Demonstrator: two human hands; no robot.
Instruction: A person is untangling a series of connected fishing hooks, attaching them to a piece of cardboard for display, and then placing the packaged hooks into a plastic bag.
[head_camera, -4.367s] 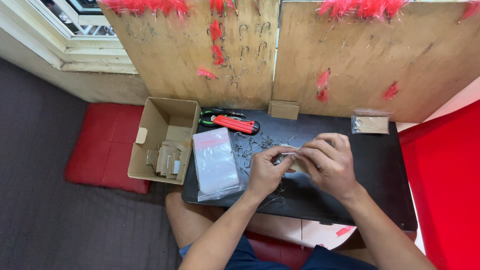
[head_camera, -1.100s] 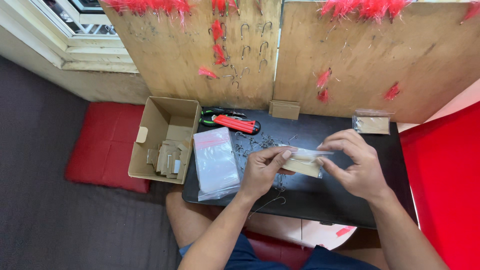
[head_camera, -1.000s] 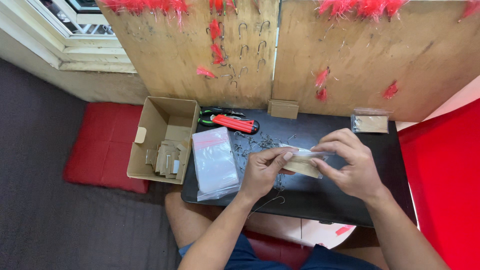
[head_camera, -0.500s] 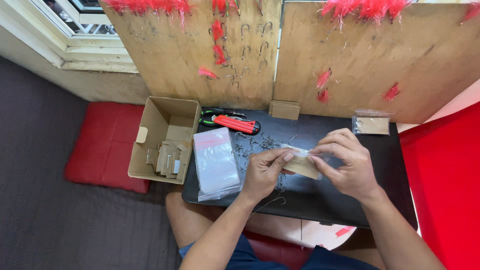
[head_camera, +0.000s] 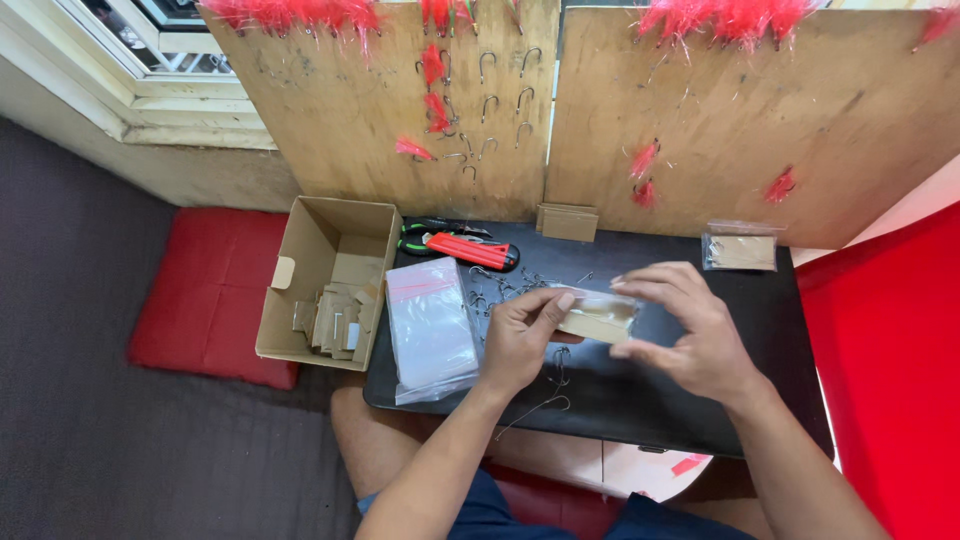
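Since half a second earlier, little had shifted: the right hand (head_camera: 690, 330) had drawn slightly away from the left, its fingers spreading a touch wider along the small clear bag (head_camera: 598, 315) held between both hands.

Beyond the hands stood two plywood boards (head_camera: 700, 120) leaning upright, studded with red feathered tufts and bare metal hooks. Beneath the hands lay a black tray (head_camera: 690, 410), resting across the person's lap. To the left of the left hand sat an open cardboard box (head_camera: 330, 280) with small card pieces inside, and nearer, just beside that hand, a stack of clear zip bags (head_camera: 432, 330) with a red strip along the top.

The left hand (head_camera: 522, 338) was curled, thumb pressed along the bag's left end. The right hand was half open, fingertips arched over the bag's top edge and thumb under its right end. The bag held a tan card insert.

Past the left hand lay a red utility knife (head_camera: 470, 250), then loose hooks (head_camera: 500, 285) scattered on the tray.
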